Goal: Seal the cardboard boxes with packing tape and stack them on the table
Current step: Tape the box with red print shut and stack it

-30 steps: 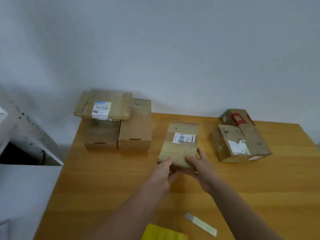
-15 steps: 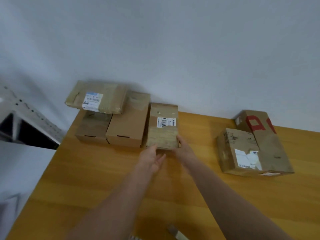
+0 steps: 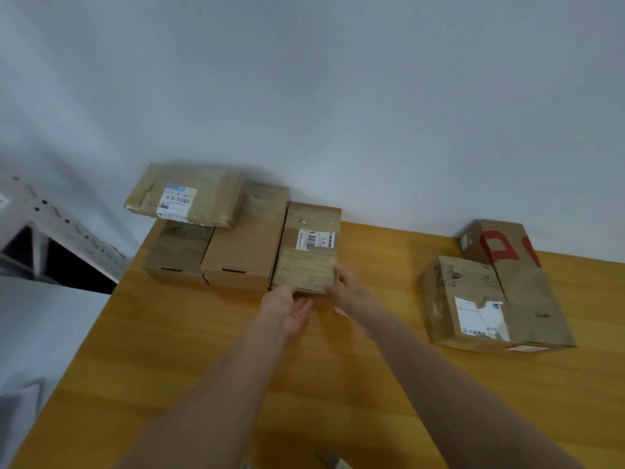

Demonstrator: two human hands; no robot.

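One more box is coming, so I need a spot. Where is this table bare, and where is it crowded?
Bare: the orange wooden table between the barcode-labelled cardboard box and the torn-label cardboard box on the right; also the near-left stretch. Crowded: the far-left corner, where a flat taped parcel tops a row of plain brown boxes.

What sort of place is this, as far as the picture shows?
Probably a small parcel-packing corner in a plain room: a wooden table stands against a bare white wall, and taped cardboard boxes with shipping labels lie on it.
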